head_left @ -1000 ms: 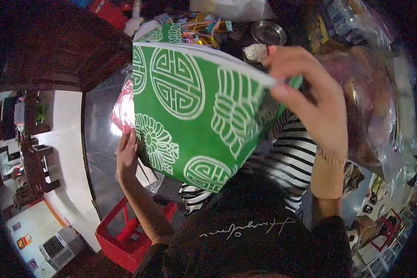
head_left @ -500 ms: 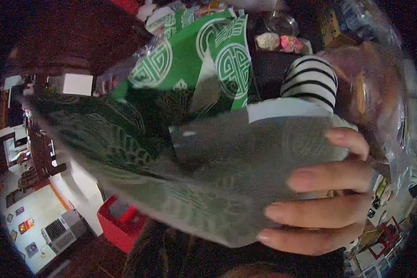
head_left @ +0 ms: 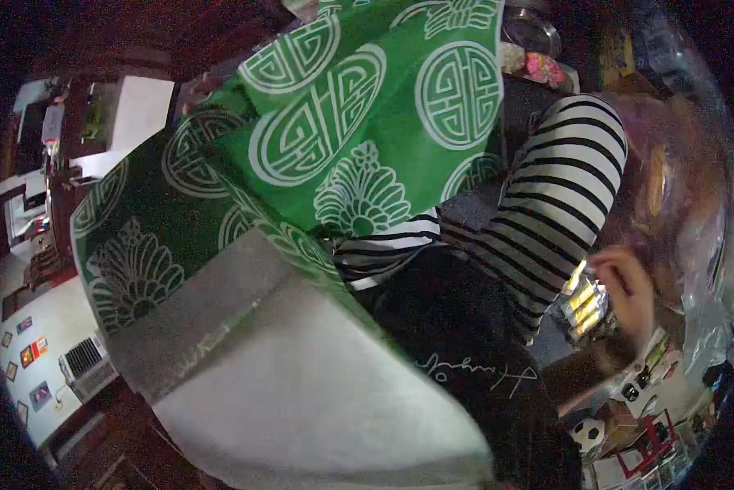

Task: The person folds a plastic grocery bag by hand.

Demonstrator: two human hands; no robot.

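Presently, the right grip (head_left: 626, 287) is curled and blurred; I cannot tell if it holds something. Yellow items (head_left: 584, 309) lie just beside it, and leftward spreads the green patterned sheet (head_left: 318, 184).

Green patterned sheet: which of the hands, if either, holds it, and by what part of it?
It cannot be told: the left hand is out of sight, and the blurred right hand is apart from the green patterned sheet.

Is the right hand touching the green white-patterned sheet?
Apart. In the head view, a black-striped white trouser leg separates the right hand from the sheet.
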